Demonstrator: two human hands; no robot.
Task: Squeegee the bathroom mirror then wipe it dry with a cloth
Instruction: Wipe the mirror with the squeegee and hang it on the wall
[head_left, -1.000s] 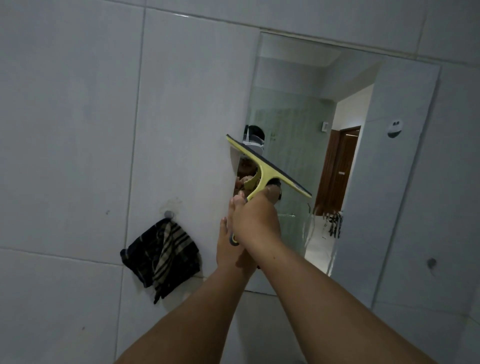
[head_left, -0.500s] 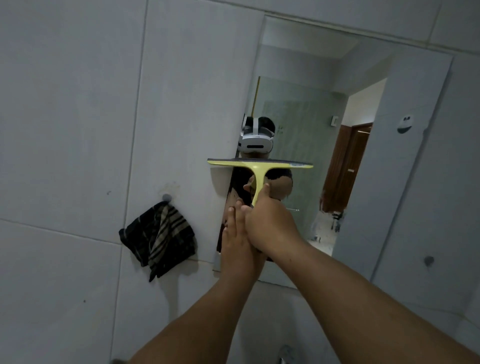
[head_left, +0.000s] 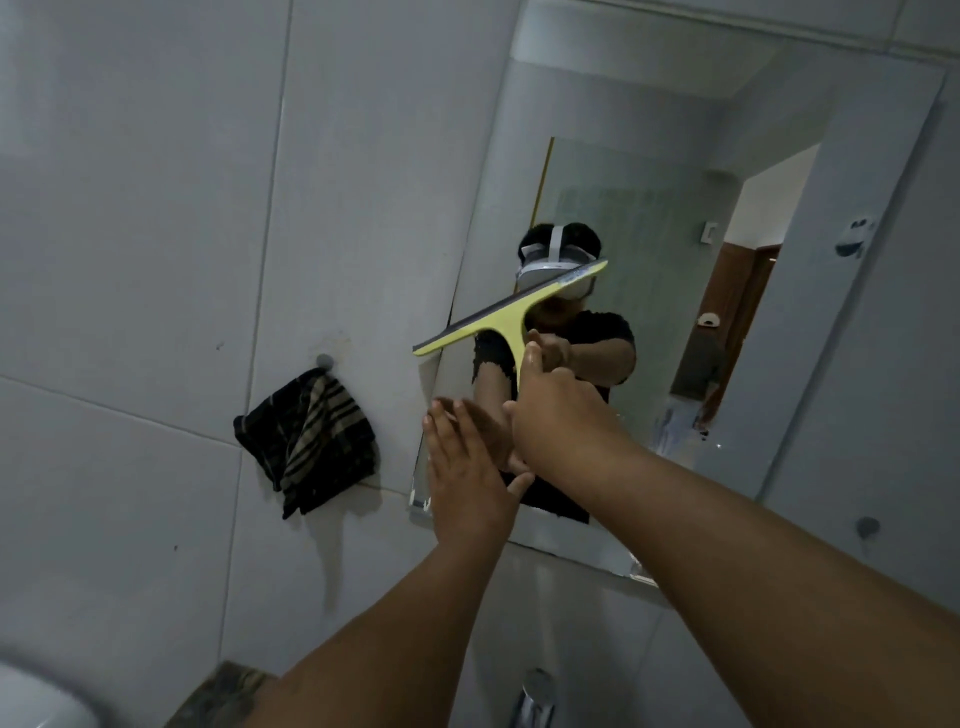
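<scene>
A frameless mirror (head_left: 649, 156) hangs on the tiled wall and reflects a person in a headset. My right hand (head_left: 558, 415) grips the handle of a yellow squeegee (head_left: 506, 317), whose blade tilts up to the right over the mirror's left edge. My left hand (head_left: 467, 467) is open, fingers spread, flat near the mirror's lower left corner, just left of the right hand. A dark striped cloth (head_left: 309, 441) hangs from a wall hook (head_left: 324, 360) to the left of the mirror.
A chrome tap (head_left: 532, 699) shows at the bottom edge below the mirror. A white rounded object (head_left: 36, 696) sits at the bottom left, beside a dark mottled counter edge (head_left: 223, 693). A small wall hook (head_left: 866, 526) is right of the mirror.
The squeegee blade has turned from tilting down-right, through level, to tilting up-right. My left hand has come off the handle and opened flat. The camera has tipped lower.
</scene>
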